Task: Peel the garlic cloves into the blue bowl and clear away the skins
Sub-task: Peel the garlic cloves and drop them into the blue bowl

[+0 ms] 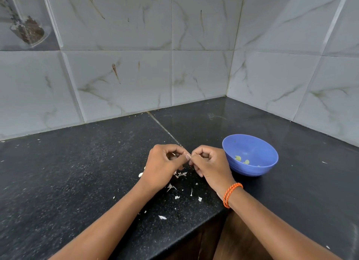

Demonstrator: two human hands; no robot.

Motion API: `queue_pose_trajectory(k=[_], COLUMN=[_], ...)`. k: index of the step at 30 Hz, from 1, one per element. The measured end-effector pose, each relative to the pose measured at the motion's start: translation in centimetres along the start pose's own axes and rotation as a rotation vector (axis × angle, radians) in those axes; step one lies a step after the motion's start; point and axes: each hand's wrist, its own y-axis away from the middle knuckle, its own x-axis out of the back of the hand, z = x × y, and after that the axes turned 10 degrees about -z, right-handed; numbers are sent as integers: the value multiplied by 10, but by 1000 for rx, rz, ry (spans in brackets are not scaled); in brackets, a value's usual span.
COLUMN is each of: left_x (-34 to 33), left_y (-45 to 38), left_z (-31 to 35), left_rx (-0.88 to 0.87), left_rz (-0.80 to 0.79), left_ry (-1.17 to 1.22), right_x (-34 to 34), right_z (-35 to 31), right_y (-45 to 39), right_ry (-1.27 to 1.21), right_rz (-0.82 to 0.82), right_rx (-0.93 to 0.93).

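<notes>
Garlic skins (172, 187) litter black bench (77, 172) | tiled corner walls (198, 75) | blue bowl (250, 155) right | both hands' fingers (187, 156) pinch something tiny

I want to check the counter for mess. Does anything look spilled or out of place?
Yes. Garlic skins lie scattered on the black counter under both wrists, outside the blue bowl. They are peeling waste, not yet cleared.

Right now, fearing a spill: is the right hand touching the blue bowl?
Apart. The head view shows dark counter between the right hand and the blue bowl.
</notes>
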Motion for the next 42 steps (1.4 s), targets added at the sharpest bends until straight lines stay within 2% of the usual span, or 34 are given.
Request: queue_pose_trajectory(k=[6,10,18,26,30,34,42], left_x=[7,8,7,10,12,14,11], left_y=[-2,-1,1,-1,-3,-3,-4], left_z=[-8,-10,-10,-12,-16,-18,-18], left_rx=[-20,-3,-5,13,13,3,4], left_rz=[79,120,135,141,109,72,62], left_ry=[-173,-252,-354,-375,-271,-182,-246], right_x=[3,0,-1,0,0,1,3], right_z=[4,6,6,6,7,4,0], right_y=[1,3,2,1,2,1,2], right_ry=[354,443,576,599,587,407,175], right_rz=[-11,-40,30,13,20,-38,-35], right_rx=[-13,-17,130,117,116,83,39])
